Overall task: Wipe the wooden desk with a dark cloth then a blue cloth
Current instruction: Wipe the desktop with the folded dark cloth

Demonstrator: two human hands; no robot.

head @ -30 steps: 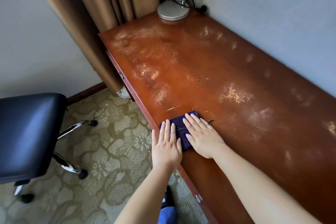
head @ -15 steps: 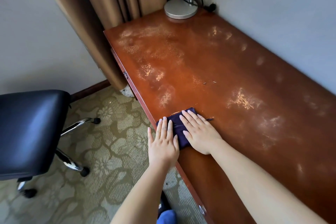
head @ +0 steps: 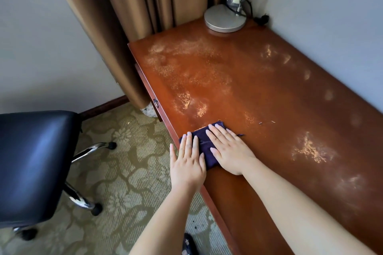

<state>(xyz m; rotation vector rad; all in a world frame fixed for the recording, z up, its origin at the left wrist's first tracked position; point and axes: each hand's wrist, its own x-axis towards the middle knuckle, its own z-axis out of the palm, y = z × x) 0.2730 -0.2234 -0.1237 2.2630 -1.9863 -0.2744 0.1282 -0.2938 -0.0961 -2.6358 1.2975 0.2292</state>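
1. head view: both hands flat on the dark cloth (head: 204,141), at the desk's (head: 259,93) near edge, well short of the lamp (head: 224,18).
2. left hand (head: 187,163) and right hand (head: 229,151) press it with straight fingers, gripping nothing.
3. pale dusty patches run from cloth to lamp; wiping looks barely begun.
4. no blue cloth in sight; that pass remains.
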